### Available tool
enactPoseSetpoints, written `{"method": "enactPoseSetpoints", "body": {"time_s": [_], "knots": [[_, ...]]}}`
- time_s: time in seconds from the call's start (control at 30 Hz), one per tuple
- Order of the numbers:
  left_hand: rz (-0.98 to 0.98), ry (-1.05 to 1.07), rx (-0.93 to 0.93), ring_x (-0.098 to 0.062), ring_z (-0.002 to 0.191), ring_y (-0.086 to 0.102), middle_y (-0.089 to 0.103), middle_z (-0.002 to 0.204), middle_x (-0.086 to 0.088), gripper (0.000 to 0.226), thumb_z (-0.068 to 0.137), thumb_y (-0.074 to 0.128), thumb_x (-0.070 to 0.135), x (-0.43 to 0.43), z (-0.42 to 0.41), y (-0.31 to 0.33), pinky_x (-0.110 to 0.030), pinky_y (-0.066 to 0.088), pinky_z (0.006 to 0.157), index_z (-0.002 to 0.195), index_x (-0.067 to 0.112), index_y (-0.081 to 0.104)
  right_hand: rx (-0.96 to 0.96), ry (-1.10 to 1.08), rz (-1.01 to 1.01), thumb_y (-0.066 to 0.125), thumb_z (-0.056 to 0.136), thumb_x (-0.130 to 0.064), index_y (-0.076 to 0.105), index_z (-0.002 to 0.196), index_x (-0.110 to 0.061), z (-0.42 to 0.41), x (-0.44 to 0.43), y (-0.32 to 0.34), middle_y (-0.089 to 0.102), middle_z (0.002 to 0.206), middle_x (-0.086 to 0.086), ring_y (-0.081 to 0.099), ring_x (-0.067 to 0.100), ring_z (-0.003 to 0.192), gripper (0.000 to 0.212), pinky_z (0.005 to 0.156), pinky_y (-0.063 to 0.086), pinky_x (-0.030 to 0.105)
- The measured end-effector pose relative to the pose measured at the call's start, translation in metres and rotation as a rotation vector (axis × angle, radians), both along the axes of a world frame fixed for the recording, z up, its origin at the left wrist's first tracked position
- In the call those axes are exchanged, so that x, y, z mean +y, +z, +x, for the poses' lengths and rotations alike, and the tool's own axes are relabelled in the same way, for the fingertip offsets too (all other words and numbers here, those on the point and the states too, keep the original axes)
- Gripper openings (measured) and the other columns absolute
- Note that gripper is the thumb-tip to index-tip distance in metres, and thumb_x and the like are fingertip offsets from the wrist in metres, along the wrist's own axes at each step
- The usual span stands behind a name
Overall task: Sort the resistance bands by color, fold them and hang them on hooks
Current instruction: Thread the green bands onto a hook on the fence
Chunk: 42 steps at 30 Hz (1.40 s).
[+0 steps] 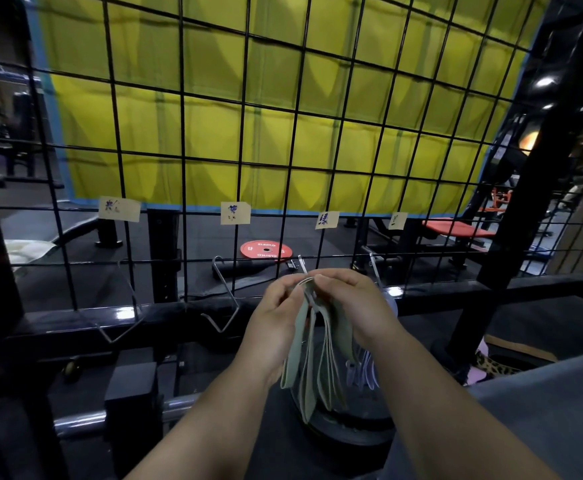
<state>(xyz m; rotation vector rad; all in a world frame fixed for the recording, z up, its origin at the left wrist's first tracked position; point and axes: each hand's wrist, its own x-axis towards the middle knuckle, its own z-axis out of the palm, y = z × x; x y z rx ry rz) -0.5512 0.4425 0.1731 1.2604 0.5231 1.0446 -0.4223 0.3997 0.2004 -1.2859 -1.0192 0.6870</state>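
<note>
Both my hands pinch the folded top of a bundle of green bands [317, 362]. My left hand [279, 313] has its thumb and fingers closed on the fold from the left, and my right hand [352, 303] grips it from the right, thumb on top. The loops hang straight down between my wrists, in front of the lower edge of the wire grid [182, 133].

The fold is right at the third hook [303, 265], below the third paper label [327, 220]. I cannot tell whether it already sits on the wire.

Pale lilac bands [362, 372] hang from the fourth hook [374, 268], partly hidden behind my right hand. The first hook [123, 327] and second hook [226, 306] stand further left. A red weight plate [265, 251] lies on the floor behind the grid.
</note>
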Motion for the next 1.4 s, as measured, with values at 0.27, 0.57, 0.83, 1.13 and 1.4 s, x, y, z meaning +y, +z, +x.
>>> {"method": "enactPoseSetpoints", "body": {"time_s": [0.27, 0.57, 0.83, 1.13, 1.4], "knots": [[-0.026, 0.043, -0.036, -0.015, 0.112, 0.064, 0.071, 0.113, 0.004, 0.026, 0.101, 0.048, 0.022, -0.008, 0.008, -0.014, -0.046, 0.046, 0.104, 0.108, 0.033, 0.07, 0.078, -0.047, 0.007, 0.067, 0.088, -0.007, 0.071, 0.083, -0.012, -0.003, -0.003, -0.004, 0.073, 0.077, 0.001, 0.068, 0.015, 0.076, 0.008, 0.074, 0.053, 0.029], [-0.05, 0.043, -0.133, 0.012, 0.104, 0.06, 0.07, 0.109, 0.019, 0.021, 0.1, 0.051, 0.023, -0.019, 0.013, -0.034, -0.009, 0.045, 0.085, 0.11, 0.034, 0.065, 0.12, -0.02, -0.03, 0.07, 0.084, -0.003, 0.074, 0.079, -0.011, -0.005, -0.005, -0.006, 0.072, 0.085, 0.014, 0.066, 0.029, 0.086, 0.011, 0.091, 0.052, 0.047], [0.329, 0.238, 0.024, 0.006, 0.113, 0.056, 0.062, 0.123, 0.002, 0.028, 0.097, 0.052, 0.008, -0.01, 0.011, -0.056, -0.009, 0.04, 0.095, 0.119, 0.02, 0.065, 0.122, 0.019, -0.006, 0.076, 0.07, -0.007, 0.071, 0.07, -0.009, -0.004, -0.008, -0.009, 0.07, 0.082, 0.007, 0.065, 0.024, 0.081, 0.005, 0.08, 0.052, 0.038], [0.476, 0.218, 0.061, 0.002, 0.116, 0.056, 0.063, 0.126, 0.001, 0.029, 0.096, 0.052, 0.018, 0.001, 0.011, -0.063, -0.008, 0.038, 0.097, 0.123, 0.021, 0.063, 0.258, 0.061, 0.009, 0.068, 0.079, -0.013, 0.062, 0.107, 0.011, 0.001, -0.011, -0.011, 0.066, 0.085, 0.018, 0.063, 0.026, 0.077, 0.037, 0.068, 0.053, 0.031], [0.788, 0.367, 0.238, 0.016, 0.091, 0.054, 0.066, 0.089, 0.012, 0.046, 0.093, 0.047, 0.011, 0.011, 0.006, -0.056, 0.0, 0.036, 0.082, 0.135, 0.031, 0.053, 0.156, -0.096, -0.097, 0.061, 0.089, -0.005, 0.067, 0.102, -0.006, 0.002, -0.015, -0.005, 0.07, 0.091, 0.013, 0.066, 0.025, 0.084, 0.014, 0.083, 0.053, 0.041]]}}
